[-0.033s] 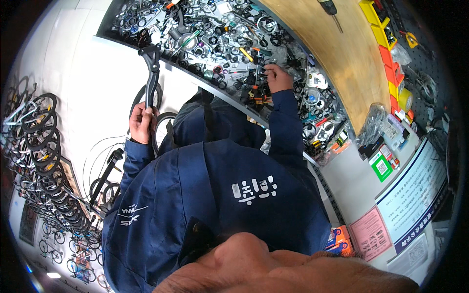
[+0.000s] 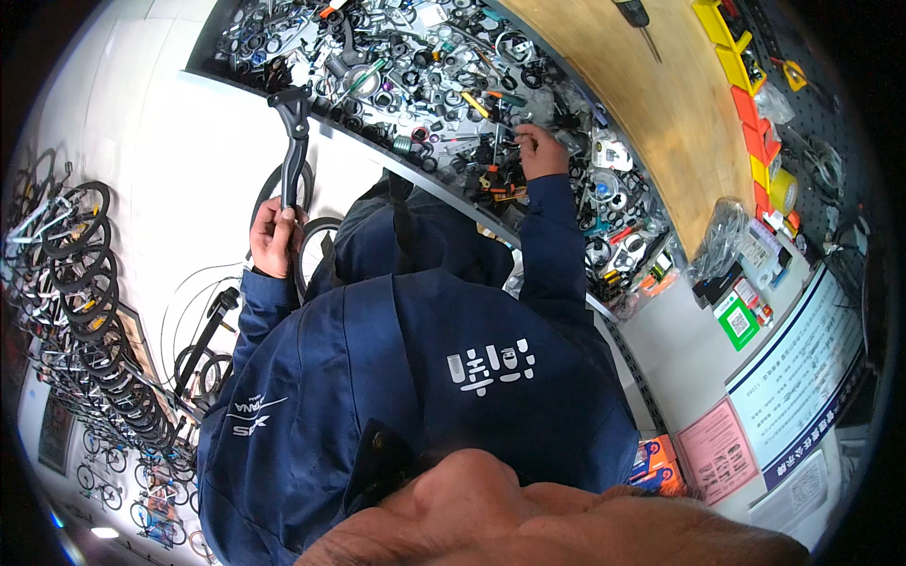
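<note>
My left hand (image 2: 275, 238) is closed around the lower end of a black bicycle kickstand (image 2: 296, 156). The kickstand points away from me, its wider mounting head beside the near left edge of an open drawer (image 2: 415, 173). Over the right half of that drawer, my right hand (image 2: 541, 153) has its fingers drawn together among the loose small bike parts (image 2: 453, 113). Whatever sits between those fingertips is too small to make out. A yellow-handled tool (image 2: 476, 104) lies among the parts just beyond my right hand.
Beyond the drawer runs a wooden worktop (image 2: 604, 57) with a screwdriver (image 2: 645, 26) on it. Yellow and orange bins (image 2: 750, 123) line its far right side. Rows of bicycles (image 2: 90, 311) stand at the left. Bagged parts (image 2: 722, 236) lie at the worktop's right end.
My right hand has shifted very slightly to the right over the parts. My left hand and the kickstand stay where they were.
</note>
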Action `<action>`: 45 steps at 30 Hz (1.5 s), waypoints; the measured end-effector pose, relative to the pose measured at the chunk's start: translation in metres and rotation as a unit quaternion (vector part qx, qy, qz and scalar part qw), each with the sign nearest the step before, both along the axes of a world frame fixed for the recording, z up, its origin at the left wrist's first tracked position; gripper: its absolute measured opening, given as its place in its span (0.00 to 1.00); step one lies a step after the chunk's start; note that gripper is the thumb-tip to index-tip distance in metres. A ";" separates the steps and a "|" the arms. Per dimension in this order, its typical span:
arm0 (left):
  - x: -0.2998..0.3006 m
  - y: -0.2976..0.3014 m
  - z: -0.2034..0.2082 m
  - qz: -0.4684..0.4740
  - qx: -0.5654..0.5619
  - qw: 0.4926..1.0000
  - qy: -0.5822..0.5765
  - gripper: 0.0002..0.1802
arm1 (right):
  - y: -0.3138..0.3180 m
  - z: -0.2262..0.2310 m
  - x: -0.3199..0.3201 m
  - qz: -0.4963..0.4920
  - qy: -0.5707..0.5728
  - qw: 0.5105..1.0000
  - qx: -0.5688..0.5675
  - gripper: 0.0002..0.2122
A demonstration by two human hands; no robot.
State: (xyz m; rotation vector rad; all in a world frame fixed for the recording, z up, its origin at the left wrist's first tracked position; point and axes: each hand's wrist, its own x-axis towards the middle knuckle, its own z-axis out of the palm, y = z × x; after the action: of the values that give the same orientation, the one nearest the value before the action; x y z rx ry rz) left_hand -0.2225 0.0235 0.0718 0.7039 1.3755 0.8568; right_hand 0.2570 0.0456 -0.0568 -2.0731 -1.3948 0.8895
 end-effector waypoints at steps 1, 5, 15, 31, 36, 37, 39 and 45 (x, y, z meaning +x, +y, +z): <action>0.001 0.001 0.000 -0.003 -0.002 1.000 -0.003 0.10 | -0.003 -0.002 0.004 -0.010 -0.008 1.000 -0.010 0.09; 0.004 0.007 0.001 -0.022 -0.009 1.000 0.005 0.11 | -0.015 -0.006 0.017 -0.037 -0.059 0.998 -0.004 0.11; 0.018 0.028 0.003 -0.033 -0.003 0.999 0.018 0.12 | -0.052 0.009 0.036 -0.262 0.245 0.933 -0.036 0.15; 0.085 0.091 0.020 -0.085 0.027 0.995 0.054 0.11 | 0.010 0.070 0.102 -0.251 0.491 0.823 0.135 0.10; 0.118 0.120 0.018 -0.046 0.024 0.997 -0.054 0.10 | 0.054 0.076 0.117 -0.223 0.457 0.851 0.133 0.05; 0.125 0.126 0.018 -0.051 0.036 0.997 -0.050 0.10 | 0.064 0.077 0.122 -0.213 0.450 0.856 0.139 0.04; 0.137 0.136 0.015 -0.051 0.043 0.997 -0.042 0.10 | 0.081 0.075 0.126 -0.185 0.407 0.885 0.126 0.05; 0.163 0.160 0.002 -0.010 0.091 0.995 -0.045 0.12 | 0.129 0.065 0.127 -0.114 0.283 0.940 0.154 0.06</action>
State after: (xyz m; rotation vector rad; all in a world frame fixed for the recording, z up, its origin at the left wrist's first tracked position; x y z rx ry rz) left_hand -0.0594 0.1836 0.0743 0.8065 1.2188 0.9952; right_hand 0.3840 0.1749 0.0082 -1.5328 -0.8965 0.9907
